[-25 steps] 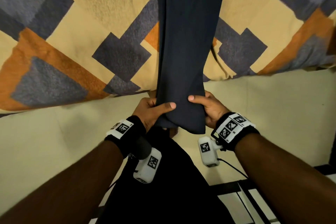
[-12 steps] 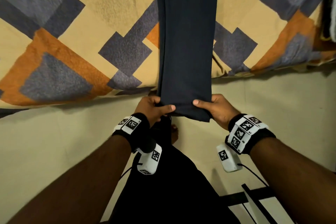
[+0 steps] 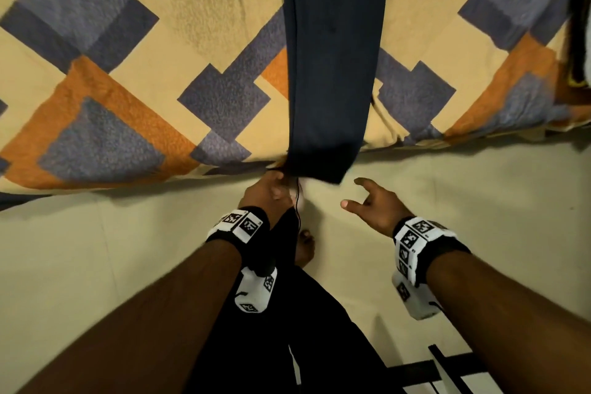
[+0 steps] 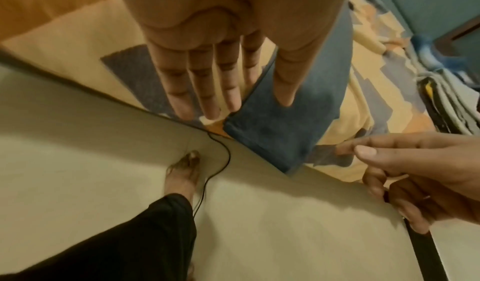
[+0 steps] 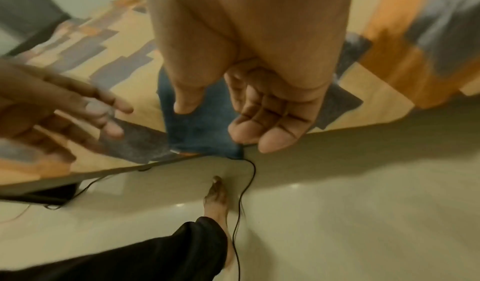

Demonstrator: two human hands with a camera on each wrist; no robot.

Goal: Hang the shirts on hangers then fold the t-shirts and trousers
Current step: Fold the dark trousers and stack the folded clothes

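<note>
So, one pair of dark navy trousers (image 3: pixel 332 67) in the upper middle of the frame, laid lengthwise on the patterned bedspread (image 3: pixel 112 99), hem hanging just over the bed edge. Two hands below it. Left hand (image 3: pixel 267 193) sits by the hem's left corner, fingers (image 4: pixel 205 92) straight and just beside the cloth. Right hand (image 3: pixel 374 205) is off the fabric, below-right of the hem, fingers loosely spread. The waist end is cut off at the top. Some stacked clothes at the far right, too blurry to identify.
</note>
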